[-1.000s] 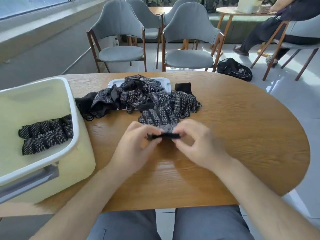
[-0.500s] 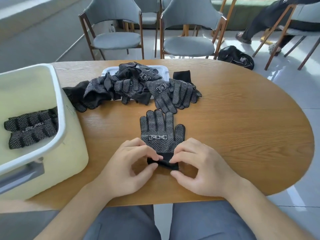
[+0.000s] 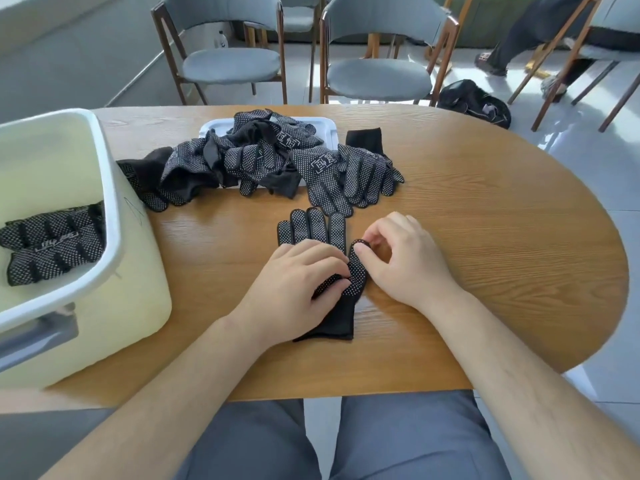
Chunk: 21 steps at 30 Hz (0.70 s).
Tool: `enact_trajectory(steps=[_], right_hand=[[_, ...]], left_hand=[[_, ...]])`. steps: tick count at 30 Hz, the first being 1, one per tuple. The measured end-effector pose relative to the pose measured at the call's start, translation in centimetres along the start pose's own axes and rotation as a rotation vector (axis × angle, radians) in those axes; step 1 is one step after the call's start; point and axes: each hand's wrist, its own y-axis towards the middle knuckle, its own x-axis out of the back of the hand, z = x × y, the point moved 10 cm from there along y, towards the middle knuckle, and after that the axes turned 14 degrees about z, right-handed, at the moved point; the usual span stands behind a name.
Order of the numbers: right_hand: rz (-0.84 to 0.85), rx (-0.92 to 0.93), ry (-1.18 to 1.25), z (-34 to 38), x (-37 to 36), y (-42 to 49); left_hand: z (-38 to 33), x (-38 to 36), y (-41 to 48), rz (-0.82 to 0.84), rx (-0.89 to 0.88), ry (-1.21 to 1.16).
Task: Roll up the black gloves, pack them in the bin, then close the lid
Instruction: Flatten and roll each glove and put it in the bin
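Note:
A black dotted glove (image 3: 317, 225) lies flat on the wooden table (image 3: 485, 237), fingers pointing away, cuff toward me. My left hand (image 3: 294, 282) lies over its palm with fingers curled onto the fabric. My right hand (image 3: 401, 258) pinches the glove's thumb tip between thumb and forefinger. A heap of more black gloves (image 3: 270, 161) lies behind, partly on a white tray (image 3: 214, 128). The pale yellow bin (image 3: 104, 188) stands at the left with rolled gloves (image 3: 52, 244) inside. No lid is in view.
Grey chairs (image 3: 377, 64) stand beyond the table's far edge. A black bag (image 3: 474, 102) lies on the floor at the right, near a seated person's legs (image 3: 519, 39). The table's near edge is above my lap.
The glove's cuff, pinched up by both hands before, now lies flat toward me. My left hand has moved onto the palm and my right hand to the glove's thumb.

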Motion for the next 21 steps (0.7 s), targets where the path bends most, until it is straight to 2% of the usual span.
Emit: enact_trajectory(steps=[8,14,18,21], right_hand=[[0.03,0.011,0.219,-0.1,-0.2,-0.2],[0.068,-0.029,0.254,-0.7,-0.6,0.3],[0.022,-0.117,0.206,-1.1,-0.2,1.7],[0.068,-0.174,0.11,-0.8,-0.6,4.0]], left_hand=[[0.3,-0.3,-0.5,-0.001,0.083,0.006],[0.7,-0.8,-0.7,0.018,0.113,-0.005],[0.6,-1.9,-1.0,0.129,0.113,0.025],[0.5,-2.8,-1.4,0.246,0.115,0.034]])
